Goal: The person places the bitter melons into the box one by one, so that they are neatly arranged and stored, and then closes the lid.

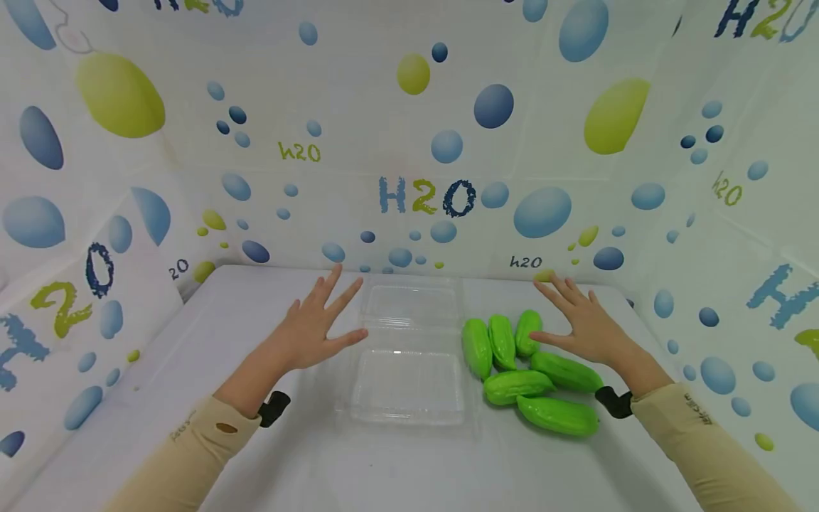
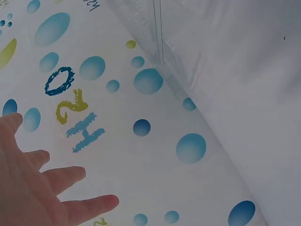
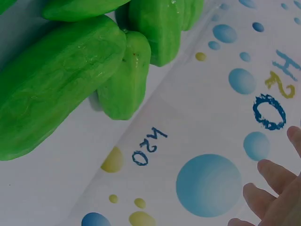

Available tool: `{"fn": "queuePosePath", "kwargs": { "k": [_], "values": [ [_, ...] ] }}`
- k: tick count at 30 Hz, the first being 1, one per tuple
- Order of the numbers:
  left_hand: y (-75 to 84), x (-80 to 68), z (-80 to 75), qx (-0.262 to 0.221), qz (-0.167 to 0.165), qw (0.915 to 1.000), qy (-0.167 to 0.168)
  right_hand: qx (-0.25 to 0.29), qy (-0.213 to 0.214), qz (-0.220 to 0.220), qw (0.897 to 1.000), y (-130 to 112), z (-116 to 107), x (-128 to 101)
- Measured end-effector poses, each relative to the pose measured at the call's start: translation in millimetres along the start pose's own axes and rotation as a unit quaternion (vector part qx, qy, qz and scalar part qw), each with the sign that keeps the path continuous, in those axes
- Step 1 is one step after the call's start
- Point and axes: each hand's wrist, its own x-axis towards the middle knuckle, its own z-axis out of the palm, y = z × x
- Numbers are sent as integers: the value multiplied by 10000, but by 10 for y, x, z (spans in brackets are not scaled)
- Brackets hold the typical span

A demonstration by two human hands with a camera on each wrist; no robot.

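An opened clear plastic clamshell container (image 1: 407, 387) lies on the white table, its lid half (image 1: 409, 306) folded back toward the wall. Beside it on the right sit several bright green cucumbers (image 1: 558, 416), which also fill the upper left of the right wrist view, one large cucumber (image 3: 56, 84) foremost there. My left hand (image 1: 313, 333), fingers spread, hovers left of the container and holds nothing. Above the far end of the cucumbers, my right hand (image 1: 585, 327) is likewise spread and holds nothing; its thumb overlaps a cucumber in the head view.
A white table (image 1: 256, 441) runs back to a wall covering (image 1: 358, 142) printed with blue and yellow-green drops and H2O lettering. The same covering rises at both sides. Dark bands (image 1: 275, 409) are worn at both wrists, by beige sleeves.
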Motion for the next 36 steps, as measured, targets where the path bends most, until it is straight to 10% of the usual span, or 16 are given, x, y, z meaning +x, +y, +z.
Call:
{"fn": "queuePosePath", "kwargs": {
  "k": [36],
  "values": [
    [-24, -282, 507, -1464, -296, 9887, 132, 684, -347, 632, 9951, 200, 240, 54]
  ]
}}
